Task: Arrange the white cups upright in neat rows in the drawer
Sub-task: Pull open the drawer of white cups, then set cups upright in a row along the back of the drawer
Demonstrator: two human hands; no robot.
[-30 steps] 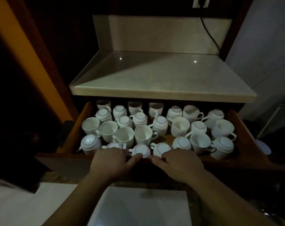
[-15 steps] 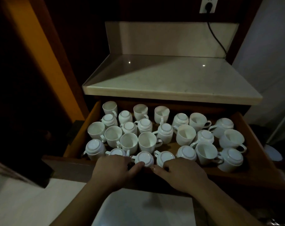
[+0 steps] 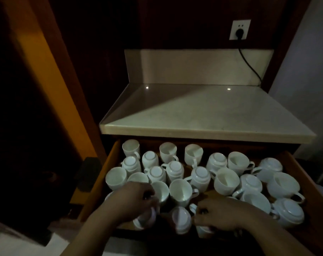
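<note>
Hands that lay flat on the front edge of the drawer (image 3: 108, 163) half a second ago are now inside it, at the front row. The left hand (image 3: 131, 202) has its fingers curled round a tilted front-left cup (image 3: 145, 218). The right hand (image 3: 218, 215) is curled over a front-right cup (image 3: 203, 230), though most of that grip is hidden beneath the palm. Between the two hands a middle cup (image 3: 182, 218) lies tipped and blurred, its base turned toward the camera. The view has also tipped upward since then, so more of the wall shows.

The white cups (image 3: 226, 180) fill the open wooden drawer in loose, uneven rows. Some stand mouth up, others sit upside down with a ringed base on top, and their handles point different ways. They crowd close together, many touching. Any mark on the bases is too dim to read.

Above the drawer is a pale countertop (image 3: 203, 111). On the dark wall behind it is a white socket (image 3: 239, 30), with a black cable (image 3: 249, 65) running down to the right.
</note>
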